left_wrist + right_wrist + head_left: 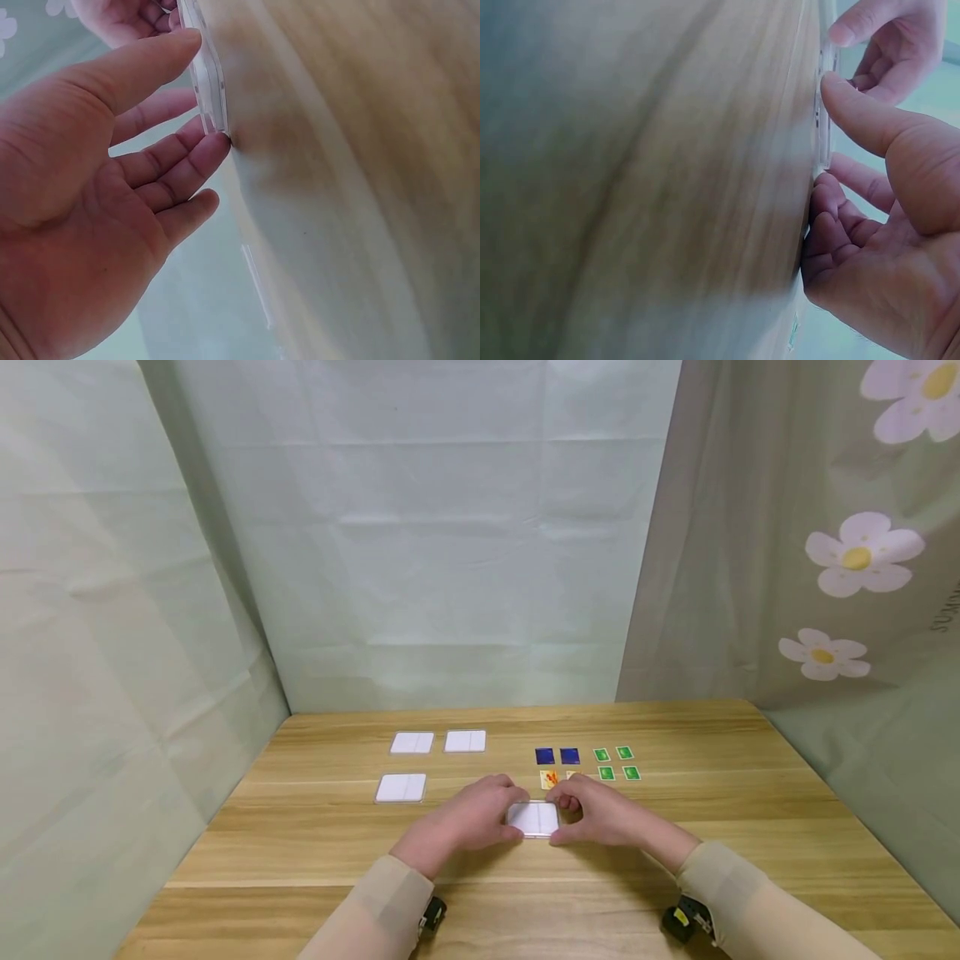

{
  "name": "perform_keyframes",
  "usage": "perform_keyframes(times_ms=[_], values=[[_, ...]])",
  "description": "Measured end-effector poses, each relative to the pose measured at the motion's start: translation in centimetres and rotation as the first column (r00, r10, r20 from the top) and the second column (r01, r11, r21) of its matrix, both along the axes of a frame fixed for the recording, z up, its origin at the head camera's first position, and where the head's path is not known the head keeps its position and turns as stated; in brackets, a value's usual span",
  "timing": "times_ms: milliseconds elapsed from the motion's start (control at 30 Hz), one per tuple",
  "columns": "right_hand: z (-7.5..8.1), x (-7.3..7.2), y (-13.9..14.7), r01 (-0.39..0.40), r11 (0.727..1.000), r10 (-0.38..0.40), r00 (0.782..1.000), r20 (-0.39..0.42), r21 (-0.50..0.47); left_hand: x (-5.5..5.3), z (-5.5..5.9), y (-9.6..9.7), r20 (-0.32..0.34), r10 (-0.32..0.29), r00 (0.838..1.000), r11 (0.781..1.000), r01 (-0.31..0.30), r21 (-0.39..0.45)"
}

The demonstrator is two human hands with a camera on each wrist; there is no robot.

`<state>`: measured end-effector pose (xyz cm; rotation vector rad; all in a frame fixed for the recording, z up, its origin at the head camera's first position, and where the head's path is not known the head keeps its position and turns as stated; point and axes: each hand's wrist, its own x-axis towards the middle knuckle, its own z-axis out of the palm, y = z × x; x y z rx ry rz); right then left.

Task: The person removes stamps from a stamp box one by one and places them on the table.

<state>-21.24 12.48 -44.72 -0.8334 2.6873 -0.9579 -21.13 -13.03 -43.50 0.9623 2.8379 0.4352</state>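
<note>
A flat clear plastic case (534, 819) with a white inside lies at the front of the group of things on the table. My left hand (480, 814) grips its left end, thumb at the near edge and fingers at the far side. On the right end, my right hand (600, 814) holds it with the thumb at the near corner and the index finger at the far one. In the left wrist view the case (214, 82) is seen edge-on, low over the wood. The right wrist view shows the case's thin side (823, 127) close to the tabletop.
Three similar white cases (401, 787) lie to the left and back left. Behind my right hand are two dark blue cards (544, 756), orange-patterned cards (549, 779) partly covered by the hand, and several green cards (606, 772). Fabric walls (450, 568) surround the wooden table (300, 843).
</note>
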Motion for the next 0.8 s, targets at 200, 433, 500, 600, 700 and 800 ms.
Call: perform_keyframes(times_ms=[200,433,500,600,700,800], values=[[-0.08,-0.10,-0.02,0.009,1.000,-0.009,1.000,0.012,0.005,-0.02,0.17,-0.04,0.008,0.007,1.000,1.000,-0.007,-0.009],[0.03,-0.13,-0.13,0.022,1.000,-0.023,0.999,0.024,0.017,0.11,0.40,-0.13,0.012,0.009,1.000,1.000,-0.008,-0.021],[0.12,-0.06,-0.22,0.022,1.000,-0.023,0.999,0.025,0.019,0.13,0.47,-0.15,0.015,0.012,1.000,1.000,-0.011,-0.024],[0.20,0.03,-0.30,0.026,0.999,-0.026,0.999,0.028,0.022,0.07,0.47,-0.17,0.018,0.013,1.000,1.000,-0.013,-0.026],[0.25,0.05,-0.26,0.027,0.999,-0.028,0.999,0.028,0.023,-0.02,0.40,-0.19,0.018,0.011,1.000,1.000,-0.011,-0.020],[0.30,0.09,-0.23,0.024,0.999,-0.025,1.000,0.019,0.024,-0.09,0.26,-0.23,0.007,0.002,1.000,1.000,-0.002,-0.012]])
